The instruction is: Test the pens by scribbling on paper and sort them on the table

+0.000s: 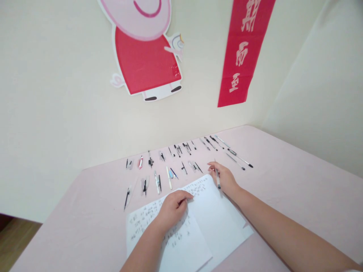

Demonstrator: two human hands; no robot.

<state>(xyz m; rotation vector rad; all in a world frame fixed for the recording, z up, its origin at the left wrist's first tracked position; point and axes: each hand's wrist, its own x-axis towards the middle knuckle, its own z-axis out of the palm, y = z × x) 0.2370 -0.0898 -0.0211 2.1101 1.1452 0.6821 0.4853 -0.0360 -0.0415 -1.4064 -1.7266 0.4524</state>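
Note:
An open notebook with handwriting on its left page and at the top of its right page lies in front of me. My left hand rests on the left page, index finger stretched toward the fold and holding nothing visible. At the notebook's top right corner, my right hand is closed on a pen with a pale barrel and a dark lower end. The pen leans across the hand, tilted; part of the grip is hidden.
Several pens and pen parts lie in rows beyond the notebook, among them a red-and-white pen and a long clear pen. The pink table meets a wall bearing a cartoon pig cutout and a red banner.

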